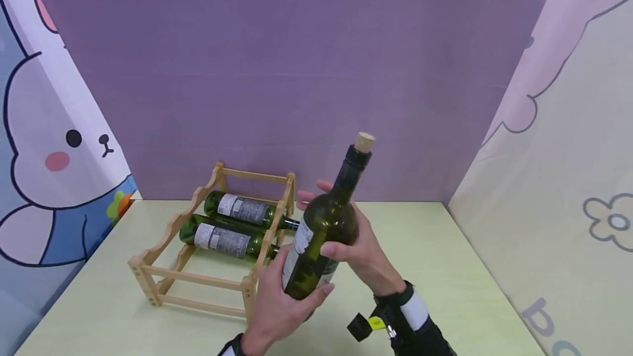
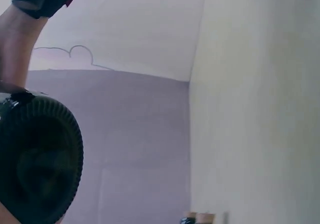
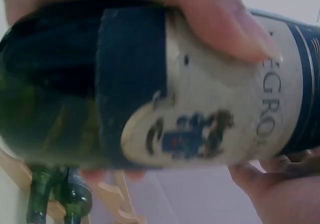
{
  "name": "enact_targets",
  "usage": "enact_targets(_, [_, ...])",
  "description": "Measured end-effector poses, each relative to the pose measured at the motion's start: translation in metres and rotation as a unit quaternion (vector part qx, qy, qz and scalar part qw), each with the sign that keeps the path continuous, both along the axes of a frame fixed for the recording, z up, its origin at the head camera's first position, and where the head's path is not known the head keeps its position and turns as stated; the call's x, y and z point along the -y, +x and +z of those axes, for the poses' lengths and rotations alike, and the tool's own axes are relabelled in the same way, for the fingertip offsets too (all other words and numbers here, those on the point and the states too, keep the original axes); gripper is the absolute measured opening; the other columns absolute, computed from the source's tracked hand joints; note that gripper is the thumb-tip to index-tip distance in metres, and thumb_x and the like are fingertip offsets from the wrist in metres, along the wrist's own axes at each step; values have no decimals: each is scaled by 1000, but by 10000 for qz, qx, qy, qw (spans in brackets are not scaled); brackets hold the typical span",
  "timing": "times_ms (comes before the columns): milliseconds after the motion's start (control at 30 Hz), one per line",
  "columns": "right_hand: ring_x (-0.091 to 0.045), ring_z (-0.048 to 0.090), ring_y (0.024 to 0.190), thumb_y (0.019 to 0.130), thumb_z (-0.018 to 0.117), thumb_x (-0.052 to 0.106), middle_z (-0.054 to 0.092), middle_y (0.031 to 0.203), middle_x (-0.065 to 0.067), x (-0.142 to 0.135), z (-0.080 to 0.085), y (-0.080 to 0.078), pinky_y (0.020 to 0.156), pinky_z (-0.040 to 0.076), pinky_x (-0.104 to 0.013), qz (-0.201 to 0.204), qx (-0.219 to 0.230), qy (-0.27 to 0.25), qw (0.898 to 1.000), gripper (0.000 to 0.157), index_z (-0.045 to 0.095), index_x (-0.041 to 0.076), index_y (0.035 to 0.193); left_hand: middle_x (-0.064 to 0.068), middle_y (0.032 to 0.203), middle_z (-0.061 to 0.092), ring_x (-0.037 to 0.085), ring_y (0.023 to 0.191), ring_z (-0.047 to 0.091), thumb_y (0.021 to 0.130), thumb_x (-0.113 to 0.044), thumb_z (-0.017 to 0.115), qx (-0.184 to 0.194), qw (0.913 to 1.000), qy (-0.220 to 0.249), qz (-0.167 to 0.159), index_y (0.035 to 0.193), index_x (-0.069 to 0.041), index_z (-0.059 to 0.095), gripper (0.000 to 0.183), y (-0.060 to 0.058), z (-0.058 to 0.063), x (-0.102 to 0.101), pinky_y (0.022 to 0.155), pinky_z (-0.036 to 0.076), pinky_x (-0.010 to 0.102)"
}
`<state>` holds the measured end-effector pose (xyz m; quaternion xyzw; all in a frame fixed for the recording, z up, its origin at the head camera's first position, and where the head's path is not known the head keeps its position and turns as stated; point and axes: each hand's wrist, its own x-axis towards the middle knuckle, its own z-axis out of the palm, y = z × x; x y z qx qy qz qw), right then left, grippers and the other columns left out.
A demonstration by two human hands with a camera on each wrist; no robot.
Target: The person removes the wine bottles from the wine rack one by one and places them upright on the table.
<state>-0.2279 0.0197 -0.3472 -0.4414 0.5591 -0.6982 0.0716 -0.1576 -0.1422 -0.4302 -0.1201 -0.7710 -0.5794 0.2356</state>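
Note:
A green wine bottle (image 1: 330, 218) with a cork (image 1: 365, 142) in its neck is held tilted between both hands, neck up and to the right. My left hand (image 1: 289, 304) grips its lower end, thumb across the front. My right hand (image 1: 371, 260) holds the upper body, with the thumb in front and fingertips showing behind. The right wrist view shows the bottle's cream and dark label (image 3: 200, 109) close up, with the right thumb (image 3: 235, 31) over it. In the left wrist view the ridged bottle base (image 2: 45, 159) faces the camera.
A wooden wine rack (image 1: 185, 277) stands on the pale table (image 1: 420, 290), left of the hands. Two green bottles lie in it, a rear bottle (image 1: 242, 209) and a front bottle (image 1: 225, 239), necks pointing right. A purple backdrop (image 1: 296, 70) rises behind.

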Motion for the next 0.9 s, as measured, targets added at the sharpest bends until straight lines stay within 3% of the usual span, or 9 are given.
enact_targets(300, [-29, 65, 126, 88, 77, 34, 65, 138, -13, 5, -6, 2, 108, 43, -60, -236, 184, -259, 9992, 73, 42, 15, 149, -8, 111, 69, 9, 86, 64, 77, -32, 88, 377, 9993, 21, -38, 134, -27, 56, 65, -1, -11, -4, 72, 54, 29])
enact_targets(433, [-26, 69, 113, 86, 77, 28, 71, 122, -9, 8, -7, 3, 102, 47, -57, -516, 179, -327, 9980, 60, 51, 13, 139, -6, 112, 70, 10, 88, 66, 79, -29, 87, 308, 9992, 69, -251, 135, -25, 55, 65, -4, -15, -5, 73, 55, 30])
enact_targets(567, [-25, 70, 107, 86, 76, 26, 72, 116, -6, 10, -9, 4, 97, 51, -53, -719, -2, -368, 9967, 55, 54, 11, 134, -5, 117, 70, 11, 93, 68, 81, -27, 86, 354, 9981, 143, -474, 138, -27, 52, 66, -5, -17, -6, 78, 56, 30])
enact_targets(767, [-25, 72, 101, 87, 74, 26, 72, 113, -3, 8, -11, 1, 93, 55, -48, -799, -313, -471, 9952, 49, 56, 11, 130, -6, 123, 67, 14, 100, 67, 82, -28, 85, 799, 9938, 258, -734, 141, -31, 48, 70, -5, -13, -6, 83, 56, 32])
enact_targets(900, [-24, 72, 100, 87, 73, 25, 72, 112, -3, 5, -10, -2, 94, 54, -50, -919, -389, -372, 9943, 48, 56, 12, 130, -6, 127, 65, 14, 103, 67, 82, -30, 85, 1013, 9903, 85, -948, 146, -32, 43, 76, -4, -8, -4, 84, 56, 33])
